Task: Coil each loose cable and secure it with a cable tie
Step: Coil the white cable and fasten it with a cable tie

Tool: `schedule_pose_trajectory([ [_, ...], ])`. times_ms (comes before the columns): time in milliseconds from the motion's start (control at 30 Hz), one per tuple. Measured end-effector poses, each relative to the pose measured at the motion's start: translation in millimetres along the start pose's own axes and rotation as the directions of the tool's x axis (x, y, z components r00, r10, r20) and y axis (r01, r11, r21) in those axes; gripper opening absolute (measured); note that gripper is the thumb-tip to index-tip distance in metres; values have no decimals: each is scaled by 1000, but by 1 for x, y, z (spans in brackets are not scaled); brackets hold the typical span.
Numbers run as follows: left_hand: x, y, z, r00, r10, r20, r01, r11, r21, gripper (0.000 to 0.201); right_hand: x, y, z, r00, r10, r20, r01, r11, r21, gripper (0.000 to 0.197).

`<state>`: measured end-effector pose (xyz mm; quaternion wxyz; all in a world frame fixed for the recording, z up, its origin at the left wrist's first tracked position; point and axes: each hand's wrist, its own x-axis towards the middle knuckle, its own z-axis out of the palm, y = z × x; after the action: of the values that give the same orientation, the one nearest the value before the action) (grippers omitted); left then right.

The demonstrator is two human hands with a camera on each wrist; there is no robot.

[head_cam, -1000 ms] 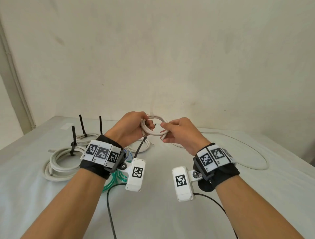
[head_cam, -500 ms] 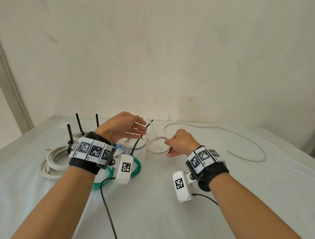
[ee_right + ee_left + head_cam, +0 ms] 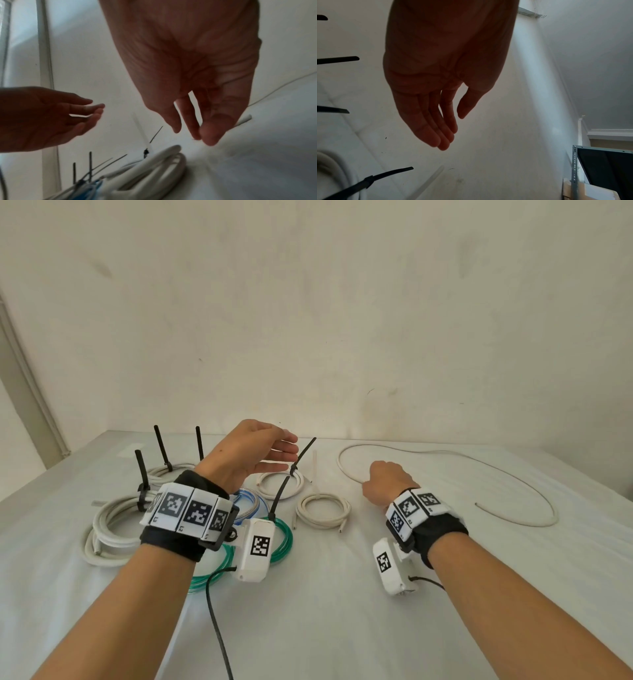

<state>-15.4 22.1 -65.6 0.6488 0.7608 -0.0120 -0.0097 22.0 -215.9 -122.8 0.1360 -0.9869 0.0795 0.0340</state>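
The left hand [image 3: 251,455] hovers above the table [image 3: 342,611] with its fingers straight and loosely together, holding nothing; the left wrist view shows the palm bare. The right hand [image 3: 385,484] is low over the table beside the loose white cable [image 3: 445,455], fingers pointing down. In the right wrist view the fingertips [image 3: 210,136] sit close together near the cable end [image 3: 244,119], but whether they pinch it or merely touch it I cannot tell. The loose cable sweeps in a wide open arc across the far right of the table, uncoiled and untied. Between the hands lies a small white coil [image 3: 323,510], bound with a pale tie [image 3: 315,470]. Further left lie a second white coil [image 3: 281,484], a green coil [image 3: 284,542], a blue one [image 3: 251,499] and a thick white coil [image 3: 109,525], each with a black tie [image 3: 142,474] sticking up.
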Motion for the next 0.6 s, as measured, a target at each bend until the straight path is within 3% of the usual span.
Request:
schedule_pose_trajectory([
  [133, -1, 0, 4, 1000, 24, 15, -24, 1000, 12, 24, 9, 9, 3, 999, -38, 28, 44, 975, -220, 32],
  [300, -1, 3, 11, 998, 40, 45, -39, 999, -2, 25, 6, 1, -2, 996, -66, 61, 79, 971, -227, 25],
  [400, -2, 2, 18, 995, 42, 86, -43, 999, 8, 27, 0, -6, -14, 991, -100, 87, 102, 994, -24, 24],
  [467, -3, -1, 26, 994, 24, 111, -24, 1000, 0, 28, -9, -12, -26, 990, -142, 20, 136, 973, 184, 18],
  [533, -4, -4, 33, 991, -11, 134, 17, 999, -41, 34, -28, -21, -35, 977, -186, -106, 213, 880, 424, 7],
  [600, -4, -7, 38, 988, -39, 150, 53, 995, -88, 44, -51, -30, -42, 948, -253, -191, 316, 797, 514, 6],
])
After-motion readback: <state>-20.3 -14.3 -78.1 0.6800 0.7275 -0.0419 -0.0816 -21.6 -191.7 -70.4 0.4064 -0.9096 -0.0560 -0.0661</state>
